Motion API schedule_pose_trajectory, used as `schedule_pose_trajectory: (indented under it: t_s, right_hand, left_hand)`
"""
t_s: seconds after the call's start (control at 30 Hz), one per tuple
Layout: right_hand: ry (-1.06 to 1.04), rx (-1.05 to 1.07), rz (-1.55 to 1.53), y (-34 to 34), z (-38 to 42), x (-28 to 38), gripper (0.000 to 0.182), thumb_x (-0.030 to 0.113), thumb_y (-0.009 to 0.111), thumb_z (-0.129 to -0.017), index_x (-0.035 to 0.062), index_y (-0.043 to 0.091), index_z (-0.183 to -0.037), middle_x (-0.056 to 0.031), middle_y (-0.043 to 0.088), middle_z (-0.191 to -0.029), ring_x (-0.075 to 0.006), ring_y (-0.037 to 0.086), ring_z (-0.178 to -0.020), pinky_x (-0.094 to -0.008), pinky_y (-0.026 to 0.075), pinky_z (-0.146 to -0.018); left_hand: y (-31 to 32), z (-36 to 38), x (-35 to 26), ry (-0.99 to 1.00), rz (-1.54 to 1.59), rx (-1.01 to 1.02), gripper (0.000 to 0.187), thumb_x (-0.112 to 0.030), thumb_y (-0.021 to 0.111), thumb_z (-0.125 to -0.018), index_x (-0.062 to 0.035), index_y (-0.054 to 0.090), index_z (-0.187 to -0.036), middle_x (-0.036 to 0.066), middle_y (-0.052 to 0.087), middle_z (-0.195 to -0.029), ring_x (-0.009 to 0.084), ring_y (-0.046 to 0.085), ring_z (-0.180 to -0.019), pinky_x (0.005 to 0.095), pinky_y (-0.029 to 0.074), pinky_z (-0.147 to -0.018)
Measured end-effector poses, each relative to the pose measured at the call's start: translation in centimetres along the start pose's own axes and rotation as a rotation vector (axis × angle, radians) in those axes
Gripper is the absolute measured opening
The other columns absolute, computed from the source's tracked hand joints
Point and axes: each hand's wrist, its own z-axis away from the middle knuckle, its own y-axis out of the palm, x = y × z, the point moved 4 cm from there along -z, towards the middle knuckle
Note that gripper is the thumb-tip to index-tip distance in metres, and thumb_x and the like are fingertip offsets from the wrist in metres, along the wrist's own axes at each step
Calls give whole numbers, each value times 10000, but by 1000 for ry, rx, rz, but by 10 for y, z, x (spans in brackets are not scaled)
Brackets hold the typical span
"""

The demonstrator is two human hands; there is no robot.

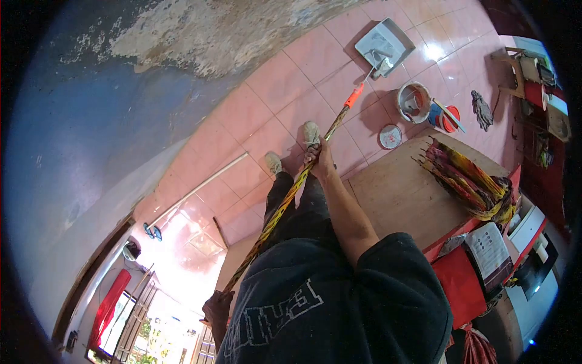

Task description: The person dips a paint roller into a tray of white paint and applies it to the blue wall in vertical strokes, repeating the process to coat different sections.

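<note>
Two hands gripping striped pole (285,200), right hand (320,159) forward, left hand (217,306) rearmost

- Dark navy T-shirt (339,297), short-sleeved, the sleeve ending above the elbow, with large grey-white block lettering outlined across the chest.
- Dark trousers (303,209), grey-black and faintly mottled, running down to the ankles.
- Pale, off-white shoes (311,133), worn and scuffed, one on each foot.
- Both forearms bare; right hand (319,159) and left hand (217,307) ungloved.
</note>
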Motion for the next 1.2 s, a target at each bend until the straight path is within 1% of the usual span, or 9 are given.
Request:
schedule_pose_trajectory:
  t_s: [0.1,0.23,0.33,0.43,0.5,0.57,0.77,0.9,1.2]
  right_hand:
    - [-28,-94,32,8,13,-7,416,486,480,-926,155,391,-690,13,362,-553,-127,383,-463,-304,366,-437]
    - [-138,-215,180,21,29,-14,420,493,425,-947,131,419,-735,-10,397,-579,-156,415,-480,-351,398,-440]
    - [-179,-301,260,1,9,-14,451,512,361,-963,87,489,-886,-36,426,-577,-188,432,-458,-364,398,-408]
    - [-241,-301,341,-14,-21,1,474,515,354,-964,66,489,-896,-48,431,-561,-197,433,-441,-369,401,-399]
    - [-171,-392,309,-2,-22,21,489,528,354,-959,63,462,-850,-50,412,-531,-211,425,-419,-365,394,-392]
    - [-260,-385,301,-1,-35,41,474,549,343,-959,109,391,-787,-15,349,-512,-164,363,-392,-312,316,-376]
    - [-309,-394,239,13,-30,80,454,543,361,-958,115,396,-808,4,332,-525,-146,346,-408,-294,300,-378]
    - [-344,-438,278,10,-18,69,447,538,360,-960,118,396,-811,4,340,-531,-141,345,-405,-294,301,-375]
    - [-239,-443,310,-4,21,22,441,514,375,-956,107,380,-784,-23,372,-524,-164,357,-369,-309,316,-351]
  left_hand:
    - [-3,-5,-3,-2,5,-18,316,-351,748,-731,-56,644,-774,136,666,-741,287,650,-688,399,483,-622]
    - [2,-2,11,12,6,-30,315,-351,747,-731,-56,643,-771,137,667,-742,288,650,-688,399,482,-622]
    - [8,0,6,26,0,-33,315,-350,747,-732,-55,643,-769,137,667,-742,288,651,-689,399,482,-621]
    - [6,-7,-19,21,-10,-45,314,-350,747,-732,-55,643,-767,137,668,-742,289,651,-689,399,482,-621]
    - [6,-13,-38,22,-17,-51,314,-350,747,-733,-55,643,-766,137,668,-742,289,651,-690,399,482,-621]
    - [8,-20,-59,31,-16,-61,314,-349,746,-733,-55,643,-765,137,668,-743,290,651,-690,399,482,-621]
    - [13,-28,-77,58,4,-95,313,-349,746,-734,-54,642,-761,137,669,-743,291,652,-691,399,481,-620]
    - [14,-29,-71,72,11,-120,313,-348,746,-735,-54,642,-758,137,669,-743,291,653,-691,399,481,-620]
    - [14,-29,-43,82,10,-165,311,-347,745,-736,-53,642,-752,137,670,-744,293,654,-693,400,481,-618]
